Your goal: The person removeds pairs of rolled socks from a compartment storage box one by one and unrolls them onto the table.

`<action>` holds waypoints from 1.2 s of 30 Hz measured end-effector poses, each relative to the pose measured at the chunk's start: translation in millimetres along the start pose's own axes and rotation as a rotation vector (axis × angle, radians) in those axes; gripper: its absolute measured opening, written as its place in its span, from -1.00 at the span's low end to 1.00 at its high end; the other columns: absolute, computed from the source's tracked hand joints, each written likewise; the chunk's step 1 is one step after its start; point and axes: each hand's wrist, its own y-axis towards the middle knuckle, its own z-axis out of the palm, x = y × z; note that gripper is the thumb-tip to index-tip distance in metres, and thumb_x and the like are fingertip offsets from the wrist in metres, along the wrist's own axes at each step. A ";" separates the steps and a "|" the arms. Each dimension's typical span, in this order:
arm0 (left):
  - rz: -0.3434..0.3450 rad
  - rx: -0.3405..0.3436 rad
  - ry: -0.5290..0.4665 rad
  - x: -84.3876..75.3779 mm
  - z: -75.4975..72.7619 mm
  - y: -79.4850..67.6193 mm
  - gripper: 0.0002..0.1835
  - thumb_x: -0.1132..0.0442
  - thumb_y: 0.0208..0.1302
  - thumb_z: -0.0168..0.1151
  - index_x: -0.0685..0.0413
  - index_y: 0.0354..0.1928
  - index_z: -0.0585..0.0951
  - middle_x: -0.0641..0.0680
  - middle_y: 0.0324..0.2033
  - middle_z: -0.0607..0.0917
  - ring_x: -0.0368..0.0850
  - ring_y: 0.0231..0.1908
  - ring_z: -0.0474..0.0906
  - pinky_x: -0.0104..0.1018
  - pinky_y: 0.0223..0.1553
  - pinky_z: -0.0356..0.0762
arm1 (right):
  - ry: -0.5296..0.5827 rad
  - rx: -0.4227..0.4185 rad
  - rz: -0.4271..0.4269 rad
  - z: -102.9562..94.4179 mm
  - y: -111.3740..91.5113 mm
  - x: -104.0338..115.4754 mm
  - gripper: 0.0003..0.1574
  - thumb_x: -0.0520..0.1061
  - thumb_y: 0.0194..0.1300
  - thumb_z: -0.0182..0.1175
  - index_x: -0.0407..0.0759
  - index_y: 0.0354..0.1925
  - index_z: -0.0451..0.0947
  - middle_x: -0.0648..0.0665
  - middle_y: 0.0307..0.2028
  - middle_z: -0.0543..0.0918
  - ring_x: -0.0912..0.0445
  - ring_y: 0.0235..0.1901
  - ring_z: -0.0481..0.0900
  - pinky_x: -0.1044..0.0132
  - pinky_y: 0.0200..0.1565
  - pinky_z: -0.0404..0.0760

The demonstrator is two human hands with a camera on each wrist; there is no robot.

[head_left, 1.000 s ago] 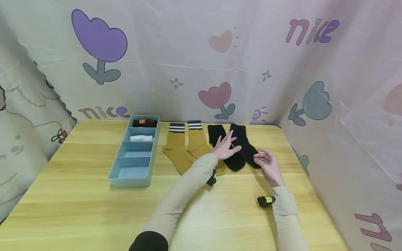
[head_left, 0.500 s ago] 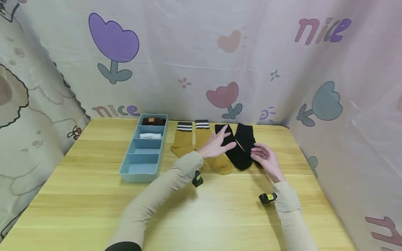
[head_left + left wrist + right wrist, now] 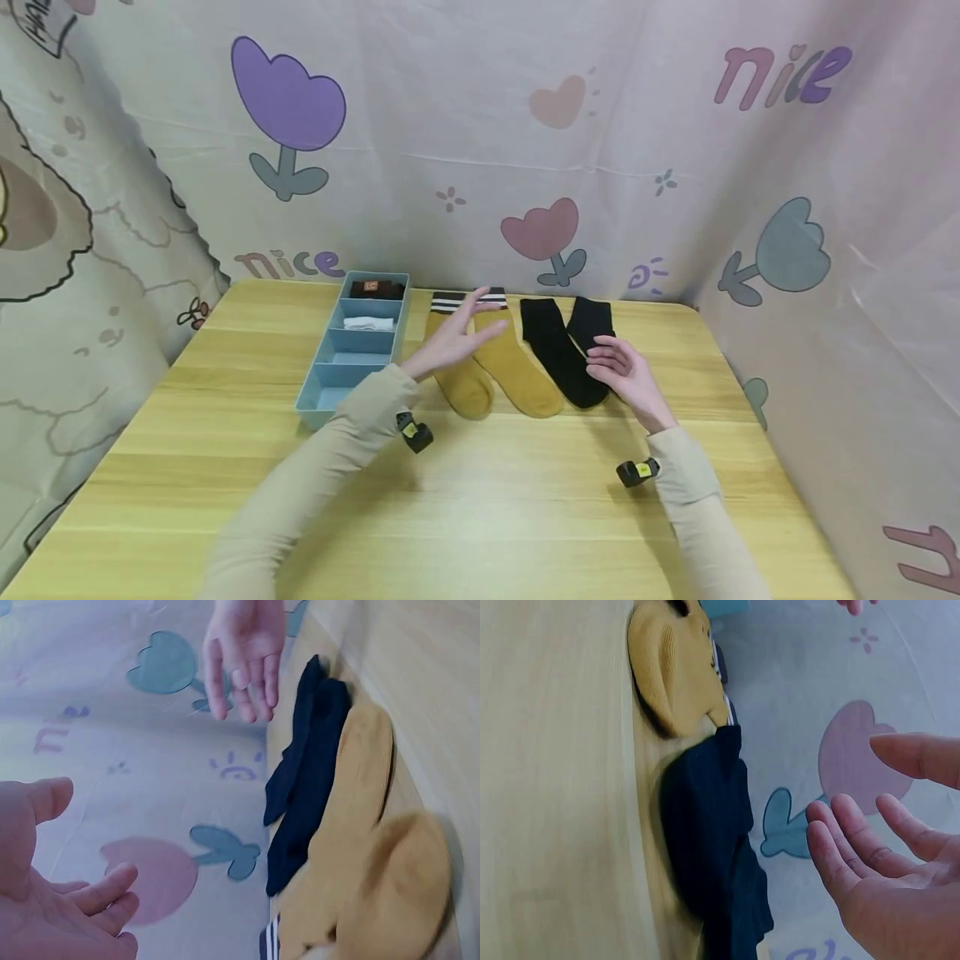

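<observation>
I see the left hand (image 3: 453, 340), spread and empty, above two striped-cuffed mustard knit socks (image 3: 519, 367); the right hand (image 3: 630, 377), loosely curled, empty, hangs over two black fabric socks (image 3: 562, 358) alongside on the wooden table (image 3: 480, 525).

Tray (image 3: 362, 342), mustard socks (image 3: 512, 360), black socks (image 3: 558, 350) on table (image 3: 525, 508)

The mustard socks (image 3: 517, 367) look like knitted cloth, matt and finely ribbed. The black socks (image 3: 555, 350) are also of matt cloth. The divided box (image 3: 362, 341) seems to be smooth plastic. The table (image 3: 487, 508) has a smooth wood-grain surface, slightly glossy. The curtain (image 3: 420, 108) is creased, matt cloth, and the sleeves (image 3: 292, 492) are soft-looking fabric.
</observation>
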 end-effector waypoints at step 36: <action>-0.256 -0.524 0.051 142.3 -141.1 -128.0 -0.43 0.11 0.44 0.19 0.40 0.31 0.45 0.00 -0.11 0.60 -0.56 -0.31 0.45 -0.61 -0.26 0.47 | -0.054 0.259 -0.063 120.2 34.7 26.7 -0.35 -0.46 0.27 0.22 -0.47 0.30 0.31 -0.55 0.12 0.54 -0.32 0.14 0.57 0.06 0.26 0.57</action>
